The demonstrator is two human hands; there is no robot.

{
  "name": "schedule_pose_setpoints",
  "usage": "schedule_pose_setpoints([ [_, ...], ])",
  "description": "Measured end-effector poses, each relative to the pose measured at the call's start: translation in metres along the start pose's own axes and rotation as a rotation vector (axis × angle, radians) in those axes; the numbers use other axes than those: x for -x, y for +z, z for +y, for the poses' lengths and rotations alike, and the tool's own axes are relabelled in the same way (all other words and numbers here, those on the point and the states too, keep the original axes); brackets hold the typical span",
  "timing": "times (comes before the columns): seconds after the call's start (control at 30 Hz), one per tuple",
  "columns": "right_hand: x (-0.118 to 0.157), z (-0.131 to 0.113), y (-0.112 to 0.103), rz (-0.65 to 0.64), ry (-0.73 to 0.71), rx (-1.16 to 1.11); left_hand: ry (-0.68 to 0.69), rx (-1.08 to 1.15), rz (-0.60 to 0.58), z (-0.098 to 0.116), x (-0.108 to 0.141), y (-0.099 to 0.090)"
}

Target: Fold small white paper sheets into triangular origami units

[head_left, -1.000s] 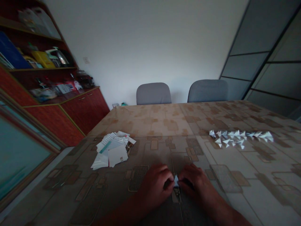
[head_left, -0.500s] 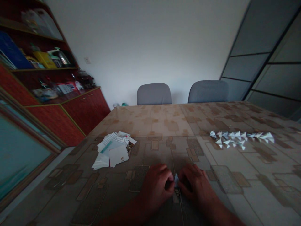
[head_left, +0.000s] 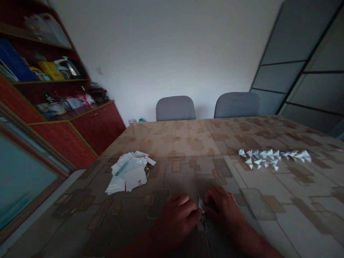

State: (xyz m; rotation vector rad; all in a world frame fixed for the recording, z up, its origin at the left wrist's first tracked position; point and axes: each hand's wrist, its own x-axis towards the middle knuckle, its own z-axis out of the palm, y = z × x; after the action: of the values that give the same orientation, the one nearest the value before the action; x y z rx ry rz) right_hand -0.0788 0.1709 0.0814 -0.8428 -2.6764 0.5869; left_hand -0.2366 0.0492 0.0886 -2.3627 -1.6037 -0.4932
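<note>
A small folded piece of white paper (head_left: 200, 205) stands between my two hands near the front of the table. My left hand (head_left: 183, 212) is closed, its fingertips curled against the paper's left side. On the other side my right hand (head_left: 219, 202) bends its fingers and thumb round the paper's right edge. Most of the paper is hidden by the fingers. Beyond my right hand lie rows of small pointed folded paper pieces (head_left: 271, 154). To the far left is a loose pile of white paper cards (head_left: 135, 178), with a teal strip on top.
A patterned cloth covers the table (head_left: 188, 139). Two grey chairs (head_left: 176, 108) stand at its far side, against the wall. On the left, a red-brown cabinet (head_left: 94, 125) holds bottles, a kettle (head_left: 72, 67) and boxes. A sliding door panel is at the right.
My left hand has turned and dropped slightly, its fingers now closer together against the paper. The right hand has stayed almost in place. The view has shifted a little.
</note>
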Motion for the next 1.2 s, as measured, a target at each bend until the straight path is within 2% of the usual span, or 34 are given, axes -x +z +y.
schedule_pose_setpoints([
  [0.33, -0.002, 0.000, -0.001, -0.017, -0.002, -0.053, -0.138, 0.137, 0.071, -0.007, 0.014, 0.006],
  [0.6, -0.001, -0.003, -0.002, -0.020, 0.014, -0.086, -0.033, 0.035, -0.024, -0.003, 0.012, 0.004],
  [0.77, -0.002, -0.001, -0.003, -0.008, 0.004, -0.106, -0.030, -0.017, -0.033, 0.000, 0.012, 0.004],
  [1.03, -0.001, 0.003, -0.004, 0.006, -0.049, -0.151, -0.112, 0.091, -0.067, -0.001, 0.015, 0.011],
  [1.2, 0.003, -0.002, 0.002, -0.002, 0.040, -0.043, -0.098, 0.088, -0.040, 0.001, 0.013, 0.009],
])
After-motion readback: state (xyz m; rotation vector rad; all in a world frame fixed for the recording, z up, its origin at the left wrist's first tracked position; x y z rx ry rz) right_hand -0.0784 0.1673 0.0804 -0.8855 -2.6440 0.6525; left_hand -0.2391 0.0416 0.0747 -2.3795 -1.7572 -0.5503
